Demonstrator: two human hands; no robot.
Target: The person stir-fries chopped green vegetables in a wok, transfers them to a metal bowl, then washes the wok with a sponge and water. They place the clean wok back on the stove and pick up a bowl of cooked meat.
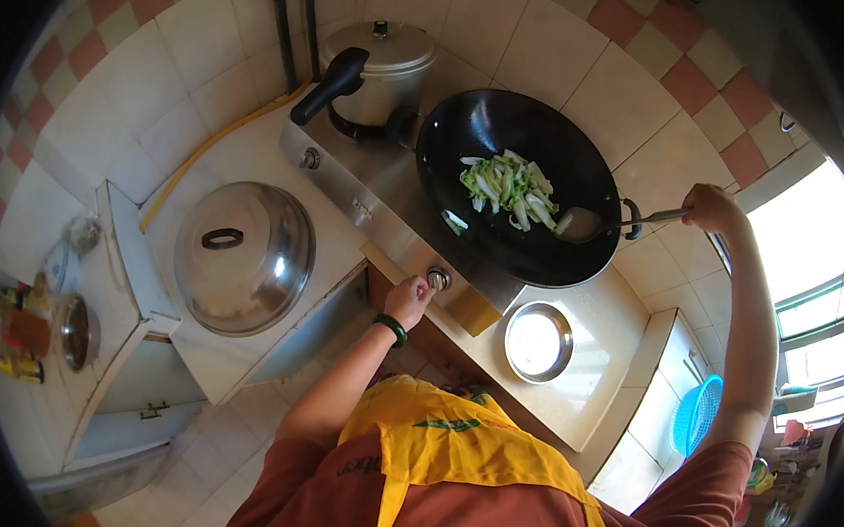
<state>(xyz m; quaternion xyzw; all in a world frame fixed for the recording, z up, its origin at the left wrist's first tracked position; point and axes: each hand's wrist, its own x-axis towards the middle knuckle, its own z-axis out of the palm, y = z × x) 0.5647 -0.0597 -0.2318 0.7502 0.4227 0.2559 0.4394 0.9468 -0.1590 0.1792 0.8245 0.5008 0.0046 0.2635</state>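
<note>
My left hand (408, 303) has its fingers closed around the control knob (438, 279) on the front of the stainless-steel gas stove (395, 233). On the stove's right side sits a large black wok (473, 116). Chopped leafy greens with pale stalks (508, 186) lie in a heap in it, and a separate piece rests lower on its wall. My right hand (715, 207) grips the handle of a metal spatula (583, 225) beyond the wok's right loop handle. The spatula's blade is inside the wok, beside the greens, with a piece of stalk at its edge.
A pressure cooker (381, 82) stands on the left burner, its black handle jutting forward. Left of the stove, a domed metal lid (250, 269) rests on the counter. A steel bowl (539, 341) sits to the right. A blue plastic basket (697, 414) is farther right, below the window.
</note>
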